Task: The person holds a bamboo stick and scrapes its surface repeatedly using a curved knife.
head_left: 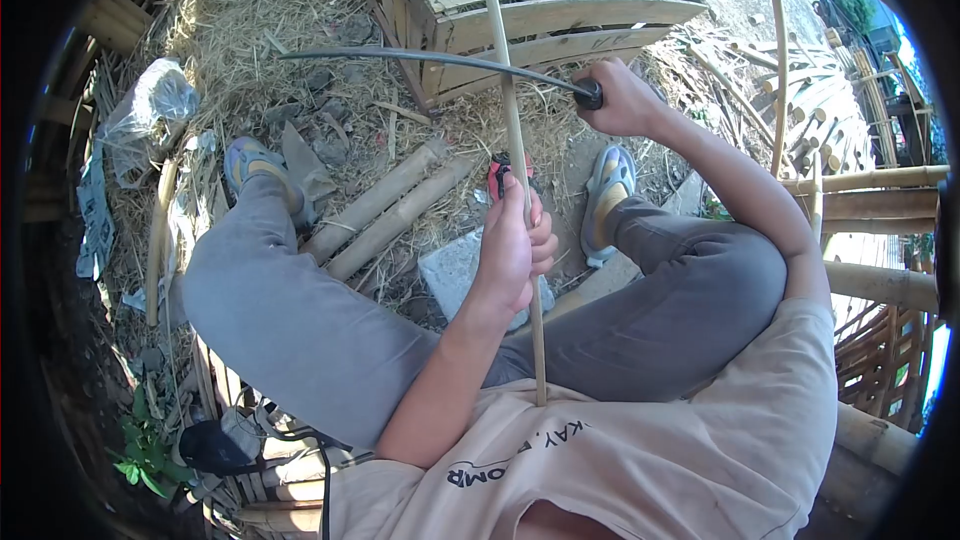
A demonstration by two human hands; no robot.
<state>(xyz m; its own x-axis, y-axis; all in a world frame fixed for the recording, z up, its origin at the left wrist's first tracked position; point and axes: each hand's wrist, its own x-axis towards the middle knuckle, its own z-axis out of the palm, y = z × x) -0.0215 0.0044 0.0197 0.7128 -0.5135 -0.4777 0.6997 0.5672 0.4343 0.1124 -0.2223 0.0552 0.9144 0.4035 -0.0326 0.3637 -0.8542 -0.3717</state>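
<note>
My left hand (513, 245) is wrapped round a long thin bamboo strip (514, 130), which stands nearly upright in the view, its lower end against my shirt. At the upper right, my right hand (617, 98) grips the black handle of a long curved blade (430, 57). The blade points left and crosses the strip above my left hand. A red and black object (497, 176) shows partly behind my left hand. Below that hand a pale stone block (455, 275) lies on the ground between my legs.
A slatted wooden crate (560, 20) stands ahead. Two bamboo pieces (385, 205) lie between my feet, left of the block. A plastic bag (155, 110) is at the left, cut bamboo (815, 130) at the right. Straw covers the ground.
</note>
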